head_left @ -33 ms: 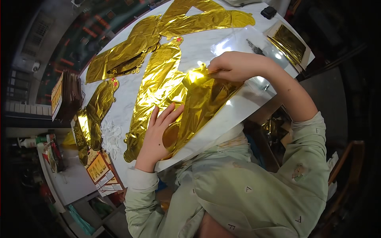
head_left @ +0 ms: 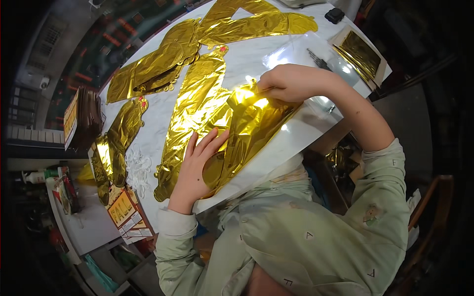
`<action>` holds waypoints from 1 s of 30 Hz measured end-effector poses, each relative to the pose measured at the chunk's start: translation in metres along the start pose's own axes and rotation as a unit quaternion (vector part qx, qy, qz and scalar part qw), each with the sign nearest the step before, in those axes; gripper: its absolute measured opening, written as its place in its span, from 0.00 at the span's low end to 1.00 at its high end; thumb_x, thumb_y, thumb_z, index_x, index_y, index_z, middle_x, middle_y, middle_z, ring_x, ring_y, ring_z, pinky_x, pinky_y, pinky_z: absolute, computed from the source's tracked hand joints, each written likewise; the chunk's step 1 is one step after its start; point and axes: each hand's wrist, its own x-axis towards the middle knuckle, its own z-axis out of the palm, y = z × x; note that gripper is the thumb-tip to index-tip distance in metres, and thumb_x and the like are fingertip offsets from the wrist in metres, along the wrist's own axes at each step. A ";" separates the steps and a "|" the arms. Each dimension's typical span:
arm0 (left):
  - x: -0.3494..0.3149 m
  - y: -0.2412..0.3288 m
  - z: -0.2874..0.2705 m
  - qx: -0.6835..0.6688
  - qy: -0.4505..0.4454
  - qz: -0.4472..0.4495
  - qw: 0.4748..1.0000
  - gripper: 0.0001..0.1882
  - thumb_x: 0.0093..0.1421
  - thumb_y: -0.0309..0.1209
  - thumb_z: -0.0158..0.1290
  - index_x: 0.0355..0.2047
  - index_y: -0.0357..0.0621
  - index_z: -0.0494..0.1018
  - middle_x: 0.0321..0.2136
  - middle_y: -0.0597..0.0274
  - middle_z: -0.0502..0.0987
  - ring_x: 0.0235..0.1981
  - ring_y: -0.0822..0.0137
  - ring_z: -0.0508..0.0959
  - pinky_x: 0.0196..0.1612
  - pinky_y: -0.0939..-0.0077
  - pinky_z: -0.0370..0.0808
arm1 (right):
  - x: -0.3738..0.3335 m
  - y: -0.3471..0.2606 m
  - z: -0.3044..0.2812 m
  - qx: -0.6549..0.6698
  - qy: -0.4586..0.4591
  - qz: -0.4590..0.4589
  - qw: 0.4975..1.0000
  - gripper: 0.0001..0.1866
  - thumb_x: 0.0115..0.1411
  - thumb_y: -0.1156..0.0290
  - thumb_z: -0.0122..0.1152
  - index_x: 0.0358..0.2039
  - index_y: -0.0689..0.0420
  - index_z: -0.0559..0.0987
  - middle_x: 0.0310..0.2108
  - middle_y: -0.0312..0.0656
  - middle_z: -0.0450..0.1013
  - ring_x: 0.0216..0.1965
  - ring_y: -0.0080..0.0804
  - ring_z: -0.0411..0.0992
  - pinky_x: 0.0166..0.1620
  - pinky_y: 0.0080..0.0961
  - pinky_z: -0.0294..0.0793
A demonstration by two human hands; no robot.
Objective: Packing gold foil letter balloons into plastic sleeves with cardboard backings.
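A flat gold foil balloon (head_left: 190, 106) lies across the table in front of me, with one part folded over toward my side. My left hand (head_left: 195, 170) rests on the near left of it, fingers spread and pressing the foil down. At the upper right of the fold, my right hand (head_left: 291, 81) is closed with its fingers bent, pinching the foil edge; the fingertips are partly hidden. The folded flap (head_left: 254, 123) between my hands is creased and shiny.
More flat gold foil balloons (head_left: 153, 69) lie at the far side and left. White ribbon or string (head_left: 139, 170) is heaped by the left edge. Printed cards (head_left: 126, 212) and a card stack (head_left: 81, 118) stand left. Clear plastic (head_left: 291, 52) and packed gold foil (head_left: 360, 54) lie right.
The folded flap between my hands has shifted a little, and the light on it falls differently. Both hands stay in nearly the same place.
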 end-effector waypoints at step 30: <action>-0.028 0.037 0.002 0.054 -0.012 0.036 0.998 0.36 0.71 0.44 0.55 0.76 0.46 0.62 0.76 0.49 0.61 0.78 0.45 0.58 0.78 0.39 0.48 | 0.030 0.015 0.013 -0.038 0.027 0.051 0.998 0.13 0.68 0.64 0.60 0.46 0.58 0.83 0.38 0.51 0.83 0.42 0.54 0.80 0.48 0.46 0.78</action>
